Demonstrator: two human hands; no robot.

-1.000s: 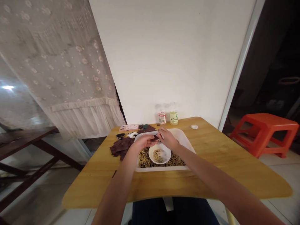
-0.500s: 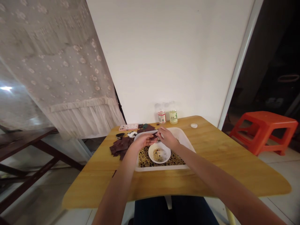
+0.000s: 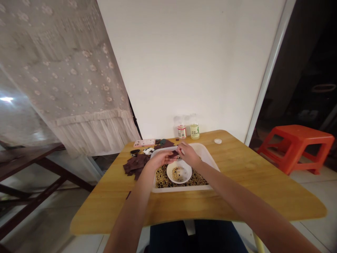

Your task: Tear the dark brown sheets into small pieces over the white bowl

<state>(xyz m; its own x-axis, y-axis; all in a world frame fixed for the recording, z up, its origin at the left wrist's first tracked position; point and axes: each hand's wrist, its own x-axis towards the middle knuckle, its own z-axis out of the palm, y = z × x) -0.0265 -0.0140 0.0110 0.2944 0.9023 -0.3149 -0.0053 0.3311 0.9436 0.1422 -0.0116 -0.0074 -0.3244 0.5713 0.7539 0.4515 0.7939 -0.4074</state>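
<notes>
My left hand holds a small dark brown piece, perhaps cloth or leather, with its fingers under and around it. At the piece's right end, my right hand is closed in a pinch; anything small between its fingertips is hidden. Both hands are above the far part of a white tray filled with small tan and dark bead-like balls. Just below the hands, a white bowl rests on these balls and contains several pale ones. Left of the tray lies a pile of similar dark brown pieces.
Along the table's back edge stand a red-and-white labelled jar and a pale green bottle. A white lid lies to their right. A pink phone is back left. An orange stool stands on the floor, right.
The right hand has shifted very slightly at the brown piece, which looks a little turned. Everything else stays in place.
</notes>
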